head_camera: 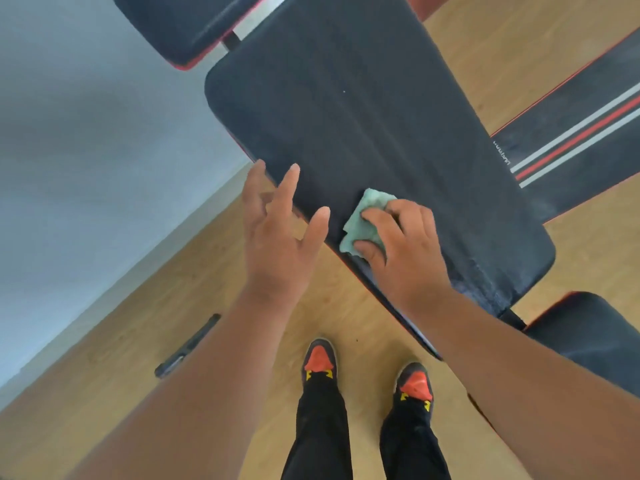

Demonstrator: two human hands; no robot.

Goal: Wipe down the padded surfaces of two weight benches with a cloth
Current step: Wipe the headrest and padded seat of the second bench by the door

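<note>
A long black padded bench runs diagonally across the middle of the head view. On its near edge lies a crumpled pale green cloth, and my right hand presses down on it with thumb and fingers curled over it. My left hand hovers with fingers spread and straight just off the bench's left edge, holding nothing. A second black bench with red and white stripes lies at the right, partly behind the first.
Another black pad sits at the top left and one more at the lower right. My feet in orange-toed shoes stand on the wooden floor. A dark bar lies on the floor left. A pale wall fills the left side.
</note>
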